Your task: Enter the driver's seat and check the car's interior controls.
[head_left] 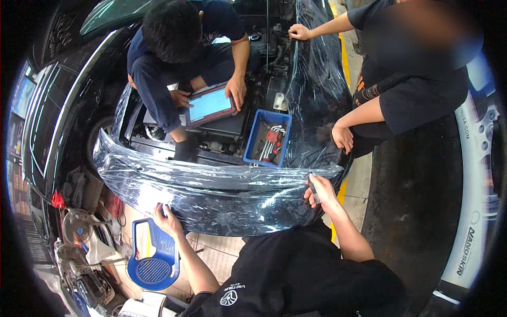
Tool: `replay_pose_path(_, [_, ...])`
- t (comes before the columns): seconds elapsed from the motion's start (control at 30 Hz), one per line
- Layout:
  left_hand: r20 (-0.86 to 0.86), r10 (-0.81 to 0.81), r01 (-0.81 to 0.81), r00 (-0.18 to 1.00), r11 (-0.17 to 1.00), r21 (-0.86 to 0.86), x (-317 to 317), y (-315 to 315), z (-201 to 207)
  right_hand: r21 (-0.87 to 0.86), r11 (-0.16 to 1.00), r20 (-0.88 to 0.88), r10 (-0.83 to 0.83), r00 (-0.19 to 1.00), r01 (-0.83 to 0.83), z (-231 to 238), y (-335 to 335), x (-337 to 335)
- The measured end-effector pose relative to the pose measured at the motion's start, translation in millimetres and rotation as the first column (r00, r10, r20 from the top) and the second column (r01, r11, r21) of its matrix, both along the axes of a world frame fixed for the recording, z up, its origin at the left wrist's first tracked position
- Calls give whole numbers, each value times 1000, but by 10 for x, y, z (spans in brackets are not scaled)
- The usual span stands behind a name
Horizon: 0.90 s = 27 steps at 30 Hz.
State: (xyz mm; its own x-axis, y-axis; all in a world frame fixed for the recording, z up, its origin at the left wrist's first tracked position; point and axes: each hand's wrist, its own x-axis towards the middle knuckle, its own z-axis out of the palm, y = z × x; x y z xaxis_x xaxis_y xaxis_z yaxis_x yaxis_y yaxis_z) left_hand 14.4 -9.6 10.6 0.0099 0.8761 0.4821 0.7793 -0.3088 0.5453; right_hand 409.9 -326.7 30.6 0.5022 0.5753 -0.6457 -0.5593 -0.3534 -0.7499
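Note:
A dark car bumper (232,208) wrapped in clear plastic film lies across the car's front, right before me. My left hand (169,223) is at the lower left edge of the bumper, its fingers curled; whatever may be between them cannot be made out. Near the bumper's right end, my right hand (325,194) grips a small dark elongated tool (315,191) close to the film. Beyond the bumper, a blue tray (246,153) with metal hex keys and red-handled tools rests on the engine bay.
A co-worker (174,31) sits over the engine bay with a tablet (210,105). Another person (422,100) at the right touches the film-covered fender (317,79). Below left are a blue slotted seat (153,269) and a fan (79,227). A large black tire (412,211) stands right.

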Motion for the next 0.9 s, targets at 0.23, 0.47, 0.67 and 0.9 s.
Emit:
replay_pose_path(0.23, [-7,8,-9,1000,1000,-29,24,-32,54,4,1000,-20,3,1000,-3,15,0,1])
replay_pose_path(0.47, [-47,-4,2,999,999,-45,8,-43,52,11,1000,-27,-11,1000,11,18,-6,-18])
replay_pose_path(0.67, [-57,2,-7,998,997,-81,-24,-4,32,4,1000,-29,-20,999,21,-8,6,-5])
replay_pose_path(0.9, [-77,-63,61,995,998,-31,-6,12,46,-55,995,74,-81,994,85,24,33,-101])
